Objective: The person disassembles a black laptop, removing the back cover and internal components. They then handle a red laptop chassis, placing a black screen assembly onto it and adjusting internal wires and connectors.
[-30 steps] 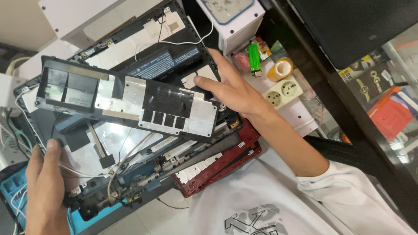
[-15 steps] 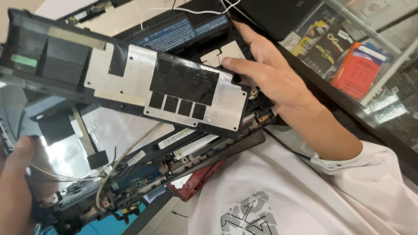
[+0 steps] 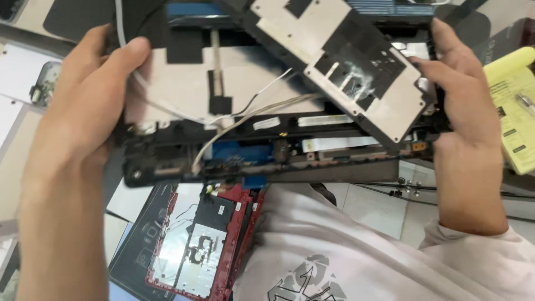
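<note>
Both hands hold an opened black laptop chassis point(image 3: 262, 161) up in front of the person's chest, above a red laptop shell point(image 3: 209, 245) that lies open below it. The left hand point(image 3: 83, 106) grips the chassis's left end, thumb pressed over the top edge and the other fingers hidden behind the frame. The right hand point(image 3: 465, 106) clasps the chassis's right end, fingers wrapped over the top and thumb along the side. Resting tilted on the upper right part of the chassis, touching the right hand's fingers, sits a silver-backed panel point(image 3: 351, 67) with black tape patches. Thin white and grey cables point(image 3: 245, 117) run loose across the chassis's silvery inner sheet, from its middle down toward the lower edge. Right of the chassis, just beyond the right hand, lies a yellow paper sheet point(image 3: 515, 111). Below the chassis's right corner a few small screws point(image 3: 409, 187) lie on a white surface
</note>
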